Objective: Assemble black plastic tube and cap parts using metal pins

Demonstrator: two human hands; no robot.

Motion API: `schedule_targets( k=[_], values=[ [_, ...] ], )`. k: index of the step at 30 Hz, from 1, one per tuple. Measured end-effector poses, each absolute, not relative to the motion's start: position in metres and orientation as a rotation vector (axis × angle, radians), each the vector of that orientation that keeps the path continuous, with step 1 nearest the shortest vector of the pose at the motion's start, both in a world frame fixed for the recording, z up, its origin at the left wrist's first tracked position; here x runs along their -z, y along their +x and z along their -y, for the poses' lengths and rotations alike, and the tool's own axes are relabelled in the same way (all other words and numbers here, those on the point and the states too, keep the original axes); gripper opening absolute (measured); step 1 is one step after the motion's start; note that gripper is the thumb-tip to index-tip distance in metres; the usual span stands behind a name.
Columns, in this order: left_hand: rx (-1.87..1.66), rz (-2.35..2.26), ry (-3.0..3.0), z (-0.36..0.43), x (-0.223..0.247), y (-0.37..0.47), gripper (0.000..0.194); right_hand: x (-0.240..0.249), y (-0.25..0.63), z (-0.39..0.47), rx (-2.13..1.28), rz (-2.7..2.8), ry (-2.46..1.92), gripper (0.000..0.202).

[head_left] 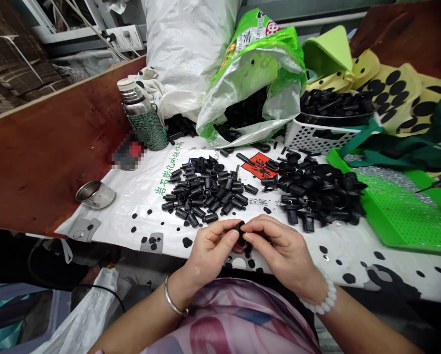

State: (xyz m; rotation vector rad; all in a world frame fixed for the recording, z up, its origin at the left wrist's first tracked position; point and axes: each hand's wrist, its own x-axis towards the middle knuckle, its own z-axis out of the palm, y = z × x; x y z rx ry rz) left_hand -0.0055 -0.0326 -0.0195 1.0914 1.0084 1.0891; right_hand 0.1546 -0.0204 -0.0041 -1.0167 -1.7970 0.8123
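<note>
Just above the table's front edge, my left hand [215, 246] and my right hand [279, 246] meet and pinch a small black plastic part [240, 232] between thumbs and fingertips. Most of that part is hidden by the fingers, so its full shape does not show. Beyond my left hand lies a loose pile of small black ribbed plastic pieces [205, 189]. A second heap holds larger black plastic pieces [316, 189] with wide round flanges, beyond and to the right of my right hand.
A steel cup [95, 194] and a flask in a green net sleeve [150, 128] stand at left. Behind the piles are an open green-white bag [209, 113], a white basket [316, 140] and a green tray [383, 216]. Black spots dot the white table cover [124, 241].
</note>
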Motion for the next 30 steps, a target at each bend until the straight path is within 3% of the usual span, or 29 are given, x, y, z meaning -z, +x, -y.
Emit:
schedule_targets(
  k=[9,12,17,30],
  values=[
    [-1.172,-1.029,2.087,0.025,0.026,-0.021,0.033,-0.009,0.159,0.024,-0.77,1.901,-1.023,0.009],
    [-1.182,-1.041,2.067,0.025,0.024,-0.021,0.028,-0.01,0.159,0.024,-0.645,1.961,-1.002,0.016],
    [-1.16,-1.011,1.966,0.027,0.019,-0.021,0.026,-0.012,0.163,0.018,-0.473,2.202,-0.884,0.048],
    [-1.208,-1.036,1.916,0.03,0.023,-0.019,0.018,-0.011,0.151,0.027,-0.364,2.098,-0.865,0.037]
  ],
)
